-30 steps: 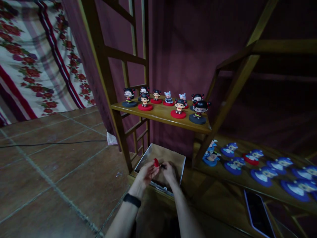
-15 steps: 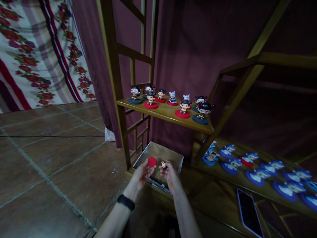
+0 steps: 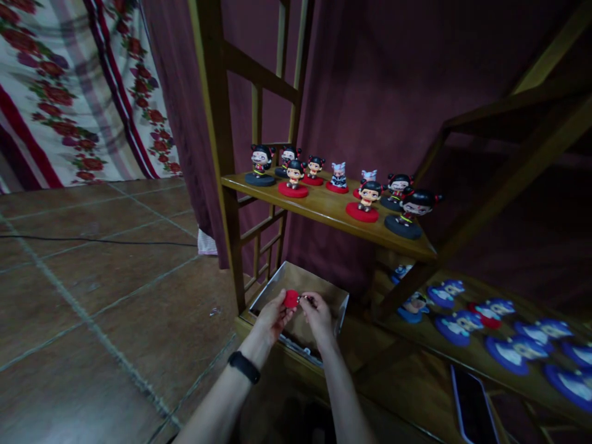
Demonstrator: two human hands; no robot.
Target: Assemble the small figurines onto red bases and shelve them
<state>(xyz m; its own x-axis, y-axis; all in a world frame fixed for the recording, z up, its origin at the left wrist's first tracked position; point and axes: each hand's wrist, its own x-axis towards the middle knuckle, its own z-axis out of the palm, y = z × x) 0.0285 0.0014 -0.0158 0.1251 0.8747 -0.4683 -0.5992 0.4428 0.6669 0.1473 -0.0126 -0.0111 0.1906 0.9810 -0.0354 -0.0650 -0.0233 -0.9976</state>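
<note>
My left hand (image 3: 274, 316) is closed on a round red base (image 3: 291, 299), pinching it by its edge. In my right hand (image 3: 318, 316) is a small dark-haired figurine (image 3: 300, 299), mostly covered by the fingers. The figurine's end meets the right edge of the base, though I cannot tell whether the two are joined. Both hands are over an open shallow box (image 3: 333, 295) with a brown inside, set low in the wooden shelf unit.
Above the box, a wooden shelf (image 3: 319, 209) bears several figurines on red or dark round bases. Several blue-based figurines (image 3: 518, 348) stand on a lower shelf at right, a phone (image 3: 474, 404) in front. A wooden post (image 3: 217, 123) rises at left.
The figurine in my right hand has come leftward to the red base, closing the gap between my hands. The view has shifted a little, so the shelves sit farther right.
</note>
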